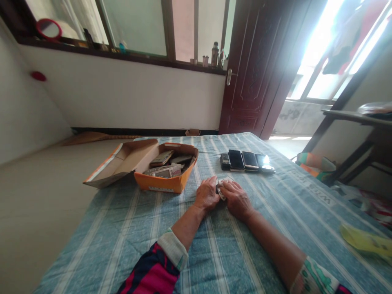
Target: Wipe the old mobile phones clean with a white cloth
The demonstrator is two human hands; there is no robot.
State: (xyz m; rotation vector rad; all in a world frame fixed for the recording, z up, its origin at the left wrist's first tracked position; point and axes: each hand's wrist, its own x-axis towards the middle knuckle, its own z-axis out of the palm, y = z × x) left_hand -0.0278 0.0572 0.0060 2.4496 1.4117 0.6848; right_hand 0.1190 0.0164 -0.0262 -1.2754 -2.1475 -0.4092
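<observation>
My left hand (207, 193) is closed around a small dark object (217, 188), mostly hidden by the fingers; its kind cannot be made out. Pressed against it from the right, my right hand (238, 200) grips a crumpled white cloth or tissue (222, 192). Both hands meet low over the bed, left of centre on the striped cover. Beyond them and to the right, several mobile phones lie side by side: a small keypad phone (225, 161) at the left end, then a black phone (236, 160) and others with shiny screens (250, 160).
An orange cardboard box (161, 185) with its lid flap (121, 163) folded open stands to the left, holding several old phones (162, 158). Blue striped fabric (128, 237) covers the bed. A yellow bag (366, 241) lies at the right edge. Behind are a dark red door (251, 81) and a windowsill (137, 60).
</observation>
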